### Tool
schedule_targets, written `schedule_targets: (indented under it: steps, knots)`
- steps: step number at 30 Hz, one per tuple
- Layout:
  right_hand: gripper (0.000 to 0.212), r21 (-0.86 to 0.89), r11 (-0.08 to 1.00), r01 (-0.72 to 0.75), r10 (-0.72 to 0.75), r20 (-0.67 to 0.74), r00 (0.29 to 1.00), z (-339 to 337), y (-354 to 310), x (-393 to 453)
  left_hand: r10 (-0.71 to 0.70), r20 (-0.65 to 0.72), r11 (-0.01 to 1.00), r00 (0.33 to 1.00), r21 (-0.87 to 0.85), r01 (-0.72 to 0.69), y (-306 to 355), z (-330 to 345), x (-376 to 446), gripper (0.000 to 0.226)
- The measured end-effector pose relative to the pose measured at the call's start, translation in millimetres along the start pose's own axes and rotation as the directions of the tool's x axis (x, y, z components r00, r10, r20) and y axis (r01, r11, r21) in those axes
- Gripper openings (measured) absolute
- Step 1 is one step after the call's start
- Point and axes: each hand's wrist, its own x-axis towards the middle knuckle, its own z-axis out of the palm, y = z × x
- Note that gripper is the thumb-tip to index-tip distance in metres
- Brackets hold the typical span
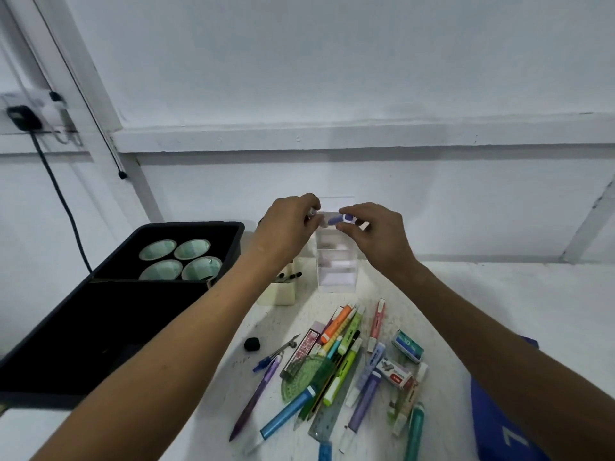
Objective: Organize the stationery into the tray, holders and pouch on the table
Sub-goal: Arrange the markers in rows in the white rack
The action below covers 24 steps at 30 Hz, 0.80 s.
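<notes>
Both your hands are raised over the table's far edge. Your left hand [289, 224] and right hand [372, 232] each pinch an end of the small purple-and-white item [339, 219] (eraser or correction tape, can't tell). Its long axis runs left-right, directly above the clear acrylic holder [336, 271]. Forearms reach forward, fingers curled.

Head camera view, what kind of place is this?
Probably a plain home or workshop desk: a white table against a painted wall, a wall socket with a plug, and loose pens beside a black tray.
</notes>
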Motion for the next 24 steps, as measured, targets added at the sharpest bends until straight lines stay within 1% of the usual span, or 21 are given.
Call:
schedule_targets:
  steps: [3,5,7,9,10,12,15,18,21,24]
  knots:
    - [0.025,-0.073,0.997,-0.015,0.02,0.07,0.997,11,6,2,0.007,0.06,0.995,0.998,0.099,-0.013,-2,8,3,0.027]
    - [0.025,-0.067,0.997,-0.048,0.055,0.106,0.993,16,9,3,-0.01,0.086,0.997,0.996,0.083,0.003,-5,13,5,0.029]
    - [0.02,-0.078,0.994,-0.079,0.088,0.118,0.989,21,14,6,-0.054,0.096,0.998,0.994,0.038,0.051,-9,15,8,0.025]
    - [0.013,-0.094,0.992,-0.085,0.096,0.122,0.988,24,19,10,-0.077,0.131,0.996,0.988,0.05,0.071,-13,17,12,0.02]
    - [0.011,-0.101,0.992,-0.075,0.088,0.132,0.987,26,20,11,-0.073,0.157,0.995,0.985,0.074,0.062,-15,17,14,0.017]
    - [0.007,-0.122,0.992,-0.028,0.048,0.161,0.986,28,23,14,-0.039,0.199,0.996,0.979,0.085,0.023,-16,17,16,0.018]
    - [0.008,-0.122,0.992,0.026,-0.001,0.201,0.98,28,25,17,0.016,0.228,0.997,0.974,0.07,-0.033,-19,18,18,0.018]
    - [0.011,-0.149,0.988,0.046,-0.011,0.226,0.974,30,28,18,0.051,0.254,0.99,0.966,0.115,-0.083,-23,21,23,0.018]
    - [0.018,-0.193,0.979,0.065,-0.018,0.239,0.971,32,28,20,0.091,0.252,0.984,0.963,0.128,-0.127,-24,22,26,0.016]
    - [0.023,-0.237,0.969,0.072,-0.009,0.257,0.966,35,27,24,0.073,0.219,0.989,0.973,0.107,-0.098,-26,24,29,0.016]
